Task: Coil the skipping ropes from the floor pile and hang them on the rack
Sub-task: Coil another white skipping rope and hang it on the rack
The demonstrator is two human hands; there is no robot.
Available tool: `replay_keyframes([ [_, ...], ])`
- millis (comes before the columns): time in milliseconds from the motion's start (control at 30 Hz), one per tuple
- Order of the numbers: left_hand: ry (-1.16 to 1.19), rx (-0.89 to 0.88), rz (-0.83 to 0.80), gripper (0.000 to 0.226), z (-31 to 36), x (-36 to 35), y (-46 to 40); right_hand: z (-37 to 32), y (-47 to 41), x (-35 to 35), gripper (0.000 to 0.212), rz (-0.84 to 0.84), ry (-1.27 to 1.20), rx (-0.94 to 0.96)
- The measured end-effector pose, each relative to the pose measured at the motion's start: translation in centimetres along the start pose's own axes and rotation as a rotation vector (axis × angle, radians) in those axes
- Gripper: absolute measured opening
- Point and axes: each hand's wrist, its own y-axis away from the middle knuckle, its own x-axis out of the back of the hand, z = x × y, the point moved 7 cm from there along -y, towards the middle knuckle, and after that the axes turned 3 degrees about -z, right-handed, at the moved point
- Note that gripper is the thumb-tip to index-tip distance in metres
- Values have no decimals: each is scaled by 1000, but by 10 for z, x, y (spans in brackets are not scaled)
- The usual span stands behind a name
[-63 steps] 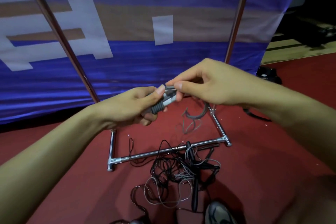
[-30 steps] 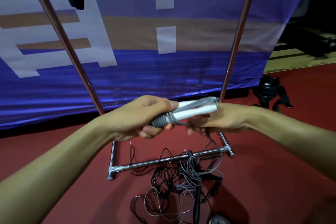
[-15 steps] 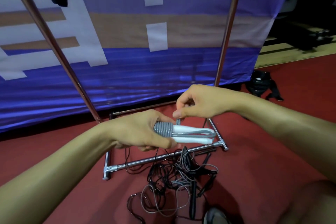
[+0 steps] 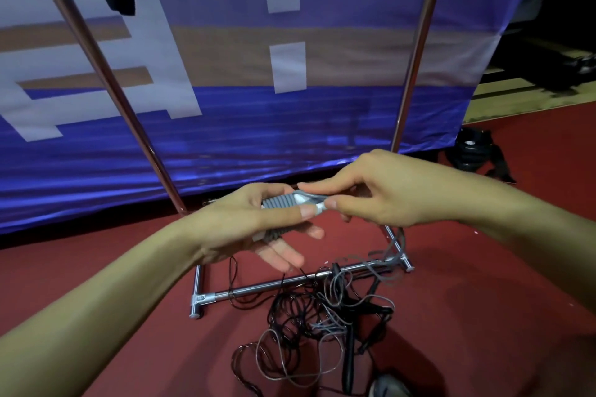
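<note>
Winding the grey rope round its paired handles, above the floor pile

The left hand point(image 4: 258, 222) curls round the grey-and-white handles point(image 4: 290, 201), thumb pressed on top; the right hand point(image 4: 380, 193) pinches the cord at their tip, its slack trailing to the rack point(image 4: 290, 284) base; the tangled pile point(image 4: 325, 322) lies below; if that pinch eases, the wraps will likely spring loose; the trailing cord may also snag the base bar or drag in the pile.

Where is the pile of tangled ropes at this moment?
In the head view, the rope pile lies low and centre on the red floor, against the rack's bottom bar, below both hands.
</note>
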Motion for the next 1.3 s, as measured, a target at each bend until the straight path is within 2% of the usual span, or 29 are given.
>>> replay_keyframes([
  [67,7,-43,2,48,2,5,1,-4,2,-1,45,61,66,58],
  [133,23,-75,6,41,4,7,-1,-9,3,-4,45,111,119,117],
  [267,214,-66,45,34,7,4,-6,-10,4,-6,39,218,106,148],
  [333,296,-61,96,40,11,5,-8,-12,6,-3,45,237,46,146],
  [400,294,-92,167,39,17,9,-9,-15,9,-1,47,279,93,181],
  [467,252,-145,223,31,23,14,-9,-10,11,2,37,353,44,151],
  [500,231,-166,242,27,24,17,-8,-2,10,3,28,363,-75,73],
  [533,208,-178,255,23,25,19,-7,8,8,-2,20,327,-223,-19],
  [567,181,-183,259,20,26,20,-6,15,7,-9,21,248,-355,-103],
  [600,152,-182,249,17,26,19,-6,19,6,-19,32,143,-466,-159],
  [667,105,-175,201,15,26,12,-6,20,7,-40,45,-66,-664,-197],
  [700,90,-171,176,15,26,9,-6,16,7,-46,40,-134,-703,-171],
  [800,17,-177,125,10,28,1,-5,18,7,-48,23,-231,-652,-82],
  [900,4,-189,41,11,30,-5,-1,23,5,-43,21,-243,-596,-82],
  [1033,42,-86,-153,32,19,-16,3,17,7,-42,16,-243,-308,0],
  [1100,0,-26,-286,30,13,-21,5,16,6,-36,28,-231,-106,-6],
  [1200,-192,99,-446,35,4,-27,11,16,0,-28,13,-196,79,35],
  [1267,-375,196,-471,41,-7,-32,12,15,0,-23,14,-198,54,19],
  [1300,-466,219,-451,37,-12,-33,10,16,2,-22,17,-229,27,-16],
])
